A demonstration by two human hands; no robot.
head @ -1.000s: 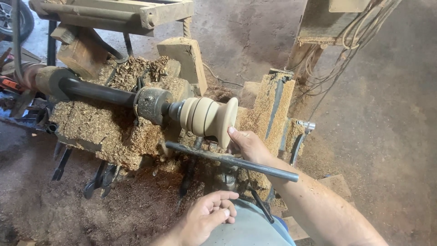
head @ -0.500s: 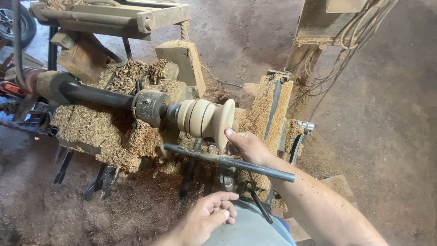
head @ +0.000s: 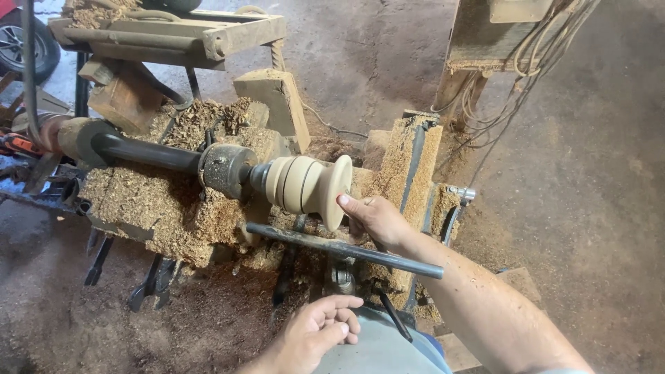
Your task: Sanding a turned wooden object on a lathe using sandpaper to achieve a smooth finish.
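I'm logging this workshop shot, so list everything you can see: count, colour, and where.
turned wood piece: one, pale tan, on lathe, centre
lathe chuck: one, dark grey, left of the piece
shaft: one, black, running left
metal bar: one, dark grey, below the piece
wood shavings: heap, tan, on lathe bed
cables: bundle, pale, upper right
tyre: one, black, top left
right hand: one, touching the piece's rim
left hand: one, empty, bottom centre

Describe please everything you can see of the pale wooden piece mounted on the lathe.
The pale wooden piece is a turned, light-coloured workpiece lying horizontally, with several rounded grooved bands and a wider flared disc at its right end. Its left end sits in the dark metal chuck. The right hand touches the disc's face with its fingers. Below it runs a dark metal bar, amid wood shavings.
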